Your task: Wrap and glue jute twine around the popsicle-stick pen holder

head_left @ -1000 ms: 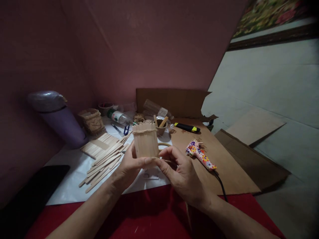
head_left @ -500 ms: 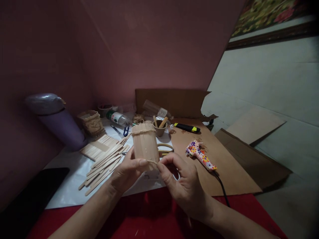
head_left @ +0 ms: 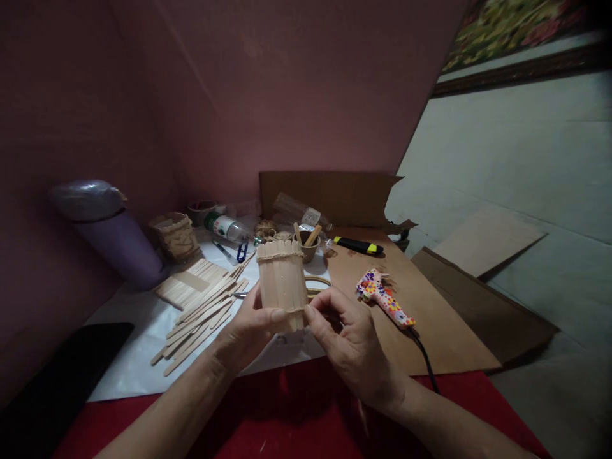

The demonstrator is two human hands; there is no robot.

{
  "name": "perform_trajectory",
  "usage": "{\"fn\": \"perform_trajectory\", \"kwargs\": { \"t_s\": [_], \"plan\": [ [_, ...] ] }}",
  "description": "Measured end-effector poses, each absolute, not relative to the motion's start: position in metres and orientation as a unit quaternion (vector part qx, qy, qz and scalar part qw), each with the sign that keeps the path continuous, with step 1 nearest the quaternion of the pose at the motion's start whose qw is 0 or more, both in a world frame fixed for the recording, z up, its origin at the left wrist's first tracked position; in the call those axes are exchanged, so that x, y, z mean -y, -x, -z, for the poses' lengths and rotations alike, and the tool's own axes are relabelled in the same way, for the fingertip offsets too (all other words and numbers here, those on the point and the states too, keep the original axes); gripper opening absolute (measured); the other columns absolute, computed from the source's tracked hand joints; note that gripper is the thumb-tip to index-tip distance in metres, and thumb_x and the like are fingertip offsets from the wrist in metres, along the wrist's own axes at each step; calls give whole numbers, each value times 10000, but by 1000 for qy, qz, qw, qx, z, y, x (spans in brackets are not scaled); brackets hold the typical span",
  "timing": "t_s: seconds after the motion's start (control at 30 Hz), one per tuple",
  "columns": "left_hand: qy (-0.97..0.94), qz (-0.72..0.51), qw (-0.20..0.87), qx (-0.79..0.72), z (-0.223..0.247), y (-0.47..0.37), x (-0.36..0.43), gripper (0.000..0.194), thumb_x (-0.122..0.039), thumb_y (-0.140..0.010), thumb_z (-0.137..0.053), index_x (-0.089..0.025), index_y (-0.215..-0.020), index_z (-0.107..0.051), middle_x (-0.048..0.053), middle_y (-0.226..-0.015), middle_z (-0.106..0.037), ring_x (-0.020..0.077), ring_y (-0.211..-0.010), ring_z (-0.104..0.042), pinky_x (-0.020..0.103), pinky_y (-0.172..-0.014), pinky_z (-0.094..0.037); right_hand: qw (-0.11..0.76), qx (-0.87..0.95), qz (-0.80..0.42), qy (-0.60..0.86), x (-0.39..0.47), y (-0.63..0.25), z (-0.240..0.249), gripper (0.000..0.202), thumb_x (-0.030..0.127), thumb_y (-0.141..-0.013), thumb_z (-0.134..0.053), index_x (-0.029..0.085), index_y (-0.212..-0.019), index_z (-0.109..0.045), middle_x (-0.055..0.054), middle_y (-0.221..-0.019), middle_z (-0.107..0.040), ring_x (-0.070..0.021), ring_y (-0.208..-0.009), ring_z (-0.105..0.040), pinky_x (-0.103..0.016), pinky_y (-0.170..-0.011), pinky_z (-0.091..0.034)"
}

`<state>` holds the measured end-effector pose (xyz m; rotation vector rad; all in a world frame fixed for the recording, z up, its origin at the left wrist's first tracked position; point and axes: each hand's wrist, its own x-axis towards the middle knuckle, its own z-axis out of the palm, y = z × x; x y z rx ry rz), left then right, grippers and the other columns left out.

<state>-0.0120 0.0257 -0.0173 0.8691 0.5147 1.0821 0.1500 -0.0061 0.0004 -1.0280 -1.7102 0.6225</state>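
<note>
A cup-shaped holder [head_left: 283, 284] made of upright craft sticks is held above the table, slightly tilted. My left hand [head_left: 251, 328] wraps round its left side, thumb pressed near the lower edge. Twine [head_left: 280, 257] circles the holder near its top, and a second strand [head_left: 295, 310] runs round the lower part. My right hand [head_left: 347, 338] is closed at the lower right of the holder, thumb and forefinger pinching the lower twine against it. Behind the holder, scissors [head_left: 318, 284] lie partly hidden.
Loose craft sticks [head_left: 205, 325] and a banded bundle [head_left: 191, 282] lie left. A floral glue gun [head_left: 385, 298] and a black-yellow cutter [head_left: 358, 246] rest on cardboard [head_left: 430, 331] at right. Plastic bottles [head_left: 227, 227], a small pot [head_left: 310, 250] and a purple bottle [head_left: 115, 236] stand or lie behind.
The holder has turned more upright and shifted slightly right and down. My right fingers stay pinched at its lower right edge, and my left hand keeps its hold.
</note>
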Motion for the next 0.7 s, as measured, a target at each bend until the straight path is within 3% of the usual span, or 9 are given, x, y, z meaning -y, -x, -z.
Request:
{"fn": "perform_trajectory", "kwargs": {
  "t_s": [0.17, 0.7],
  "plan": [
    [-403, -476, 751, -215, 19, 11, -28, 543, -239, -616, -787, -134, -1114, -597, 121, -995, -685, 260, -905, -638, 371, -827, -477, 510, 698, -265, 427, 3, -151, 2, 190, 236, -904, -498, 193, -719, -501, 39, -631, -481, -91, -521, -450, -225, -477, -349],
    [-435, -505, 698, -262, 16, 5, -29, 546, -260, -615, -799, -152, -1088, -549, 93, -937, -655, 230, -827, -628, 341, -735, -481, 523, 684, -257, 439, 2, -151, 5, 186, 258, -897, -501, 194, -722, -512, 35, -619, -473, -95, -515, -427, -226, -466, -354]
  ]
}}
